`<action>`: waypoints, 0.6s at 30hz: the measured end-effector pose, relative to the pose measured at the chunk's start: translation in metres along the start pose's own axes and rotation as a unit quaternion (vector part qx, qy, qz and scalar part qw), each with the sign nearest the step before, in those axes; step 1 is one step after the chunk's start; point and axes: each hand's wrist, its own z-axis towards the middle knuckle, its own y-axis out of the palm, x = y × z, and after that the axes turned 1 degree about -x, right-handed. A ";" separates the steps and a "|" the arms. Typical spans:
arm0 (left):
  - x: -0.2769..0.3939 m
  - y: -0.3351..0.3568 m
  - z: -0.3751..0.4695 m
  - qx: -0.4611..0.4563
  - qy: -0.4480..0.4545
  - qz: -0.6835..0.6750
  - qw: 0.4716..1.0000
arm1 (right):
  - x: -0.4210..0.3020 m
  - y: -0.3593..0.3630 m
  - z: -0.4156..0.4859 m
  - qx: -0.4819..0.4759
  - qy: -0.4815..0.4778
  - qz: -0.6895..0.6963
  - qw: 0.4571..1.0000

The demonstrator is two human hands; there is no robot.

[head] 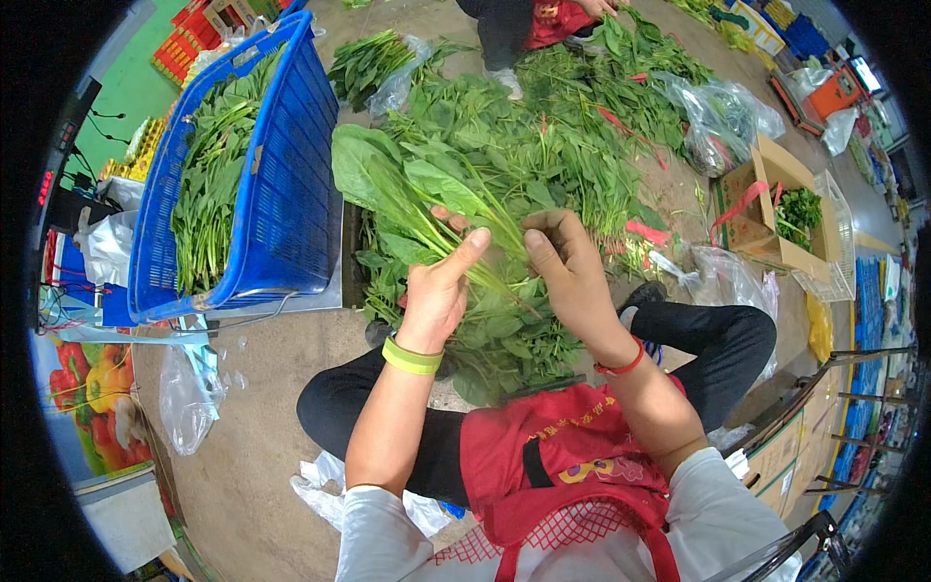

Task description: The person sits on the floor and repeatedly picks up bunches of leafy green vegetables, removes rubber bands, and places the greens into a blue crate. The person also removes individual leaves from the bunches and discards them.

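Observation:
My left hand [444, 291] is closed around the stems of a small bunch of spinach-like leafy greens [385, 182], its thumb on top. The broad leaves fan out to the upper left and the stem ends point to the lower right. At the bunch's right side, my right hand [567, 269] pinches a stem or leaf between thumb and fingers. Beneath both hands spreads a large heap of loose leafy greens [502, 160] on the floor, with red ties among it. A blue plastic basket [291, 174] at the left holds more greens, laid with stems downward in view.
A co-worker's legs and hands [502, 36] are beyond the heap. Clear plastic bags [713, 116] and a cardboard box [764, 182] with greens stand at the right. My bent knees flank the heap's near side. A plastic bag [189, 400] lies on the floor at the left.

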 end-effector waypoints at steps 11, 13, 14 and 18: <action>0.002 0.010 -0.002 -0.058 0.053 0.050 0.996 | -0.004 -0.006 -0.002 -0.075 0.074 0.093 0.990; 0.005 0.009 -0.001 -0.057 0.053 0.071 0.994 | -0.006 -0.002 -0.004 -0.066 0.087 0.141 0.984; 0.005 0.008 -0.001 -0.054 0.050 0.074 0.995 | -0.006 -0.001 -0.005 -0.062 0.094 0.165 0.980; 0.009 0.012 -0.004 -0.024 0.030 0.088 0.995 | -0.003 0.000 -0.005 -0.061 0.090 0.177 0.978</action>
